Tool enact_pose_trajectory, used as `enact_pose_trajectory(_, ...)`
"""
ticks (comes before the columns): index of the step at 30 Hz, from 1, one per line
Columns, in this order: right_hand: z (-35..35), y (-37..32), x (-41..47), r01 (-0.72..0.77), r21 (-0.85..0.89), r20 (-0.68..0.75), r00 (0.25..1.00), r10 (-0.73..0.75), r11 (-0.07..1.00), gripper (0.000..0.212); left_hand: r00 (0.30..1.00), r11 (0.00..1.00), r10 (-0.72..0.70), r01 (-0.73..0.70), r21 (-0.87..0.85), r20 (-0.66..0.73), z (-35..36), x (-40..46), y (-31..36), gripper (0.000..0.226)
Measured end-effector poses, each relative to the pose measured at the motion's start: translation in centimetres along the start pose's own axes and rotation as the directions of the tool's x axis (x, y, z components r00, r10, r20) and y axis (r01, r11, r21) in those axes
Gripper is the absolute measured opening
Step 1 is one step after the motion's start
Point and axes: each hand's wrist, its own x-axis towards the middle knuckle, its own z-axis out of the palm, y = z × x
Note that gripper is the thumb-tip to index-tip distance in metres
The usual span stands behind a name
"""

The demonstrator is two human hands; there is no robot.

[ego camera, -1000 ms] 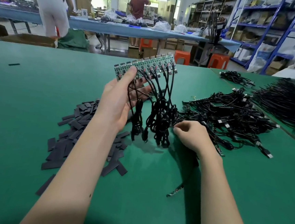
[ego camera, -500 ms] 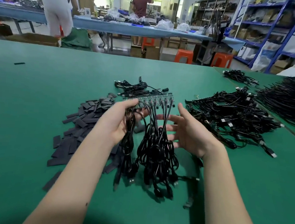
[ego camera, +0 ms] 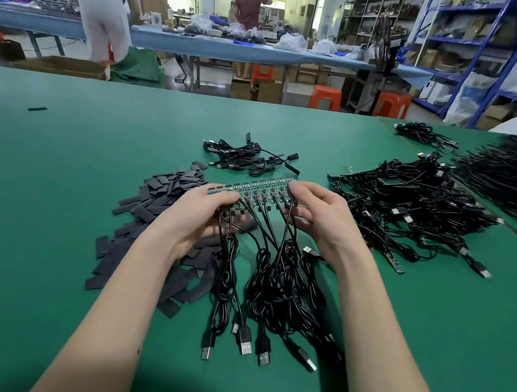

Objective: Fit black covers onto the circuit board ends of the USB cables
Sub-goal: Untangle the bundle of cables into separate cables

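We hold the board strip [ego camera: 256, 192] mid-frame, left hand [ego camera: 200, 219] and right hand [ego camera: 321, 218] pinching its ends; it looks light, brittle, with floppy cables [ego camera: 274, 284] dangling.

**Both hands up at centre frame**

Bare forearms come in from the bottom corners and meet mid-frame. Left hand [ego camera: 199, 218] has its fingers curled under, gripping. Right hand [ego camera: 320, 220] is knuckles-up, fingers bent and pinching too.
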Motion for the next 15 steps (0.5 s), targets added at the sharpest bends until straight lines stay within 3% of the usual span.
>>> enact_pose_trajectory(1, 0.1, -0.1, -0.1, -0.001, -0.002, 0.017, 1.000, 0.001, 1.000, 0.007, 0.989, 0.983, 0.110, -0.094, 0.155, -0.099, 0.1, 0.1, 0.0, 0.023)
enact_pose_trajectory(3, 0.1, -0.2, -0.3, -0.009, -0.003, 0.055, 0.998, 0.009, 1.000, 0.007, 0.857, 0.800, 0.464, -0.297, 0.521, -0.224, 0.7, -0.2, 0.4, 0.021)
enact_pose_trajectory(5, 0.1, -0.4, -0.5, -0.025, 0.002, 0.090, 0.996, 0.025, 1.000, 0.011, 0.719, 0.584, 0.677, -0.396, 0.708, -0.156, 2.1, -0.8, 1.1, 0.018)
enact_pose_trajectory(7, 0.2, -0.6, -0.7, -0.044, 0.008, 0.152, 0.988, 0.043, 0.999, 0.014, 0.672, 0.464, 0.735, -0.398, 0.791, -0.093, 3.7, -1.2, 1.3, 0.031)
enact_pose_trajectory(9, 0.2, -0.7, -1.0, -0.056, -0.014, 0.222, 0.973, 0.057, 0.998, 0.012, 0.659, 0.412, 0.747, -0.350, 0.841, -0.091, 4.8, -1.4, 1.0, 0.038)
enact_pose_trajectory(12, 0.3, -0.6, -1.2, -0.074, -0.029, 0.287, 0.955, 0.080, 0.997, 0.010, 0.681, 0.454, 0.714, -0.274, 0.848, -0.162, 5.0, -1.1, 0.3, 0.046)
enact_pose_trajectory(15, 1.0, -0.4, -1.2, -0.101, -0.011, 0.314, 0.944, 0.099, 0.995, 0.013, 0.700, 0.473, 0.699, -0.300, 0.829, -0.145, 5.0, -0.9, -0.3, 0.057)
